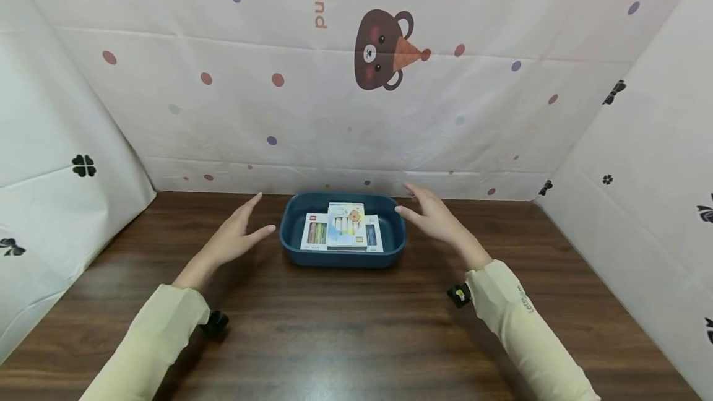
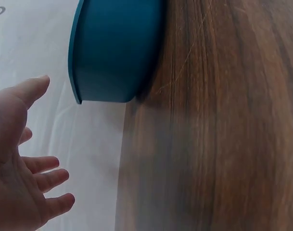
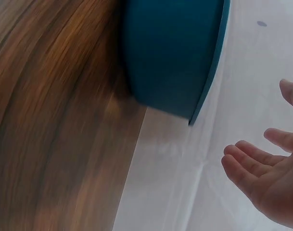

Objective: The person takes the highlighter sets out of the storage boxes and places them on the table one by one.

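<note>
A dark blue rectangular bin [image 1: 342,259] with rounded corners stands near the back of the table. Inside it lie a white box with windows showing coloured sticks [image 1: 310,241] and, on top of that, a smaller white box with a flower picture [image 1: 346,228]. My left hand [image 1: 231,239] is held off the bin's left end, fingers extended and thumb apart. On the opposite side, my right hand [image 1: 437,218] reaches close to the bin's right rim with fingers spread. Both wrist views show a gap between hand and bin wall; neither hand holds anything.
The brown wood-grain table [image 1: 334,327] spreads in front of the bin. A white printed cloth [image 1: 312,110] hangs right behind it, with further white cloth walls at left [image 1: 50,110] and right [image 1: 646,190].
</note>
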Available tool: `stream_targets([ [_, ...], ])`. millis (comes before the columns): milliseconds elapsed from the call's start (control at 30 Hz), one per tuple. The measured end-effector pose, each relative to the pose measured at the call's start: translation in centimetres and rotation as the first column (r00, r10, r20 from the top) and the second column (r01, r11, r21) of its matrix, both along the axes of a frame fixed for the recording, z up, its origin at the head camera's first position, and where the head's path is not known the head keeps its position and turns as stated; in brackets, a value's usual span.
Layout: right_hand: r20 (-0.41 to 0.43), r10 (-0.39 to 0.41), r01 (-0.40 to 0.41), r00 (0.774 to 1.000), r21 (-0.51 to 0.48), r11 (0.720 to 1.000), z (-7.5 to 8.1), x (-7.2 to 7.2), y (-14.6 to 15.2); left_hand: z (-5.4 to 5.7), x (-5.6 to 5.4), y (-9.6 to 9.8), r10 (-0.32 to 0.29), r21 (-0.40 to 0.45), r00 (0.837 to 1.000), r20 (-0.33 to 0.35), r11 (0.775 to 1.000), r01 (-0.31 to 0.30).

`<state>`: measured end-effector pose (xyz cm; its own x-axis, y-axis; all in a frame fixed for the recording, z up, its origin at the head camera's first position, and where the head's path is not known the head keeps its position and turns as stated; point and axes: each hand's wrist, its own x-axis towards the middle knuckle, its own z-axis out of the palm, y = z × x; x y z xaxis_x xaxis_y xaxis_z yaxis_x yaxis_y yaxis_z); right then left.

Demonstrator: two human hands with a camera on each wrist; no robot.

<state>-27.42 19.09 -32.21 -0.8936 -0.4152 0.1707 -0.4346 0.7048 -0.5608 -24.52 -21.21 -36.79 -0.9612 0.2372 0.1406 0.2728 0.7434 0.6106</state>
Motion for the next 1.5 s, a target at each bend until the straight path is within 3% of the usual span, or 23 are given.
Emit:
stream_targets([
  [267, 0.066, 0.04, -0.034, 0.997, -0.092, 0.995, -0.4, -0.3, -2.1, -0.7, -0.5, 1.0, -0.012, 0.055, 1.0, 0.023, 0.998, 0.011],
  [533, 0.138, 0.067, -0.051, 0.988, -0.116, 0.992, -1.1, -1.0, -3.5, -0.8, -0.9, 1.8, -0.054, 0.125, 0.996, 0.065, 0.991, 0.046],
  [1000, 0.261, 0.079, -0.059, 0.962, -0.085, 0.995, -2.4, -1.8, -5.7, -1.3, -1.8, 3.1, -0.077, 0.217, 0.985, 0.155, 0.975, 0.043],
  [1267, 0.305, 0.093, -0.081, 0.948, -0.05, 0.995, -2.4, -2.0, -6.5, -1.3, -2.1, 3.6, -0.112, 0.26, 0.98, 0.166, 0.963, 0.066],
  [1500, 0.355, 0.054, -0.045, 0.933, -0.032, 0.998, -2.7, -2.5, -7.1, -1.6, -2.5, 3.7, -0.12, 0.266, 0.972, 0.201, 0.962, 0.063],
])
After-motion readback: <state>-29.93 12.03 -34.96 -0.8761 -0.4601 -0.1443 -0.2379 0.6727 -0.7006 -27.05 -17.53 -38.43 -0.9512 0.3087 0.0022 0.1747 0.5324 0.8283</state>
